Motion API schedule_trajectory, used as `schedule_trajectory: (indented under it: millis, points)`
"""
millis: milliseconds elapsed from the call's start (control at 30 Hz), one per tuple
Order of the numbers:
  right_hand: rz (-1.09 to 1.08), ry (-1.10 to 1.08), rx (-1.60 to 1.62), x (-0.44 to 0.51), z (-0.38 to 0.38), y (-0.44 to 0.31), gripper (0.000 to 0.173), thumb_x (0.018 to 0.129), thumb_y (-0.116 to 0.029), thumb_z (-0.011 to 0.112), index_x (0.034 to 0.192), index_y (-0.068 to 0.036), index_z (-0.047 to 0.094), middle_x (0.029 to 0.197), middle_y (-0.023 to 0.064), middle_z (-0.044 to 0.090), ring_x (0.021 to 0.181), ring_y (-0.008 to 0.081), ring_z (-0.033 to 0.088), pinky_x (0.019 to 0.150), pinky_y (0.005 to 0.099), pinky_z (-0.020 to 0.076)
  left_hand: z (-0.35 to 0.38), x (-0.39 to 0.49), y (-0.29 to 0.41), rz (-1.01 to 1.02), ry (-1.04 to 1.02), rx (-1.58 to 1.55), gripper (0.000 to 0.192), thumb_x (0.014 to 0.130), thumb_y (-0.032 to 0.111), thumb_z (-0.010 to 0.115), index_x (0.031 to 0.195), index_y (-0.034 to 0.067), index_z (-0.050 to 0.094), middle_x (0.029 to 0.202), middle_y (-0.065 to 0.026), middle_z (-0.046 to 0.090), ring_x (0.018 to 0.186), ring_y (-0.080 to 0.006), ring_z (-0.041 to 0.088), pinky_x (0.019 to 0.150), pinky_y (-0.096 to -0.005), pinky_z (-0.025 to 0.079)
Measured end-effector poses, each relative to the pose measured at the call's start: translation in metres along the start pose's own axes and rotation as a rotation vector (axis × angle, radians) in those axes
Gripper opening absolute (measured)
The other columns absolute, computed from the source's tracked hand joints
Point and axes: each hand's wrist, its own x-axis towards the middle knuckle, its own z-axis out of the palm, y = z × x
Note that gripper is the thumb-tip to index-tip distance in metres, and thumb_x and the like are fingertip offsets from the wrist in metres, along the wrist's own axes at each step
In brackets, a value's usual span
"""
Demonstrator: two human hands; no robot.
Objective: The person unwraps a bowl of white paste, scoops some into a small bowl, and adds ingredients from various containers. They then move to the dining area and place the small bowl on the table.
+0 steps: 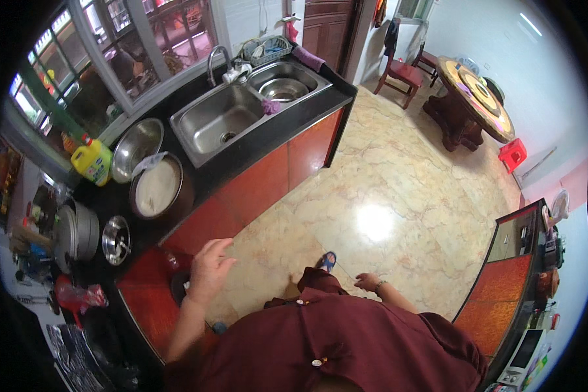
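Observation:
My left hand [210,269] is raised beside the counter front, fingers apart and holding nothing. Closest to it on the black countertop [203,185] is a deep pot [180,208] with a pale, whitish content and a bit of clear plastic at its rim. Behind that pot a steel basin [139,144] leans tilted toward the window. A small steel bowl [116,240] with something in it sits left of the pot. My right hand [367,282], with a band on its wrist, hangs over the tiled floor, loosely bent and touching nothing visible.
A double steel sink [215,120] with a purple scrubber [271,107] is set into the counter. A yellow jug [92,160] and a lidded grey pot [78,235] stand at left. Far right are a round table [500,125], a red stool [513,155] and a low cabinet [500,279].

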Motion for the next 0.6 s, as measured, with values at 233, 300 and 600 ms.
schedule_trajectory:
  millis: [233, 300, 600]
  points:
    - [0.301, -0.053, 0.065, 0.056, -0.114, 0.074, 0.061, 0.092, -0.036, 0.071, 0.143, -0.009, 0.052, 0.105, 0.0121, 0.074, 0.088, 0.0224, 0.069, 0.071, 0.0373, 0.0576, 0.068, 0.141, 0.046, 0.064, -0.085, -0.002, 0.04, 0.08, 0.005, 0.07, 0.12, 0.001, 0.063, 0.115, -0.0166, 0.066, 0.092, -0.0311, 0.067, 0.081, -0.0389, 0.055]
    - [0.375, -0.048, 0.114, 0.058, -0.158, 0.077, 0.061, 0.092, -0.035, 0.07, 0.144, -0.008, 0.051, 0.109, 0.0123, 0.073, 0.094, 0.0233, 0.07, 0.073, 0.0365, 0.0579, 0.078, 0.179, 0.064, 0.06, -0.11, 0.013, 0.039, 0.081, 0.005, 0.069, 0.119, 0.001, 0.063, 0.115, -0.0171, 0.065, 0.094, -0.0324, 0.067, 0.082, -0.0394, 0.054]
    - [0.205, 0.259, 0.364, 0.131, -0.318, 0.07, 0.056, 0.085, -0.024, 0.075, 0.131, 0.003, 0.06, 0.103, 0.0157, 0.074, 0.08, 0.0205, 0.07, 0.072, 0.0351, 0.0565, 0.162, 0.329, 0.07, 0.147, -0.053, 0.097, 0.035, 0.079, 0.004, 0.071, 0.114, 0.001, 0.066, 0.105, -0.0155, 0.067, 0.088, -0.0279, 0.068, 0.076, -0.0375, 0.055]
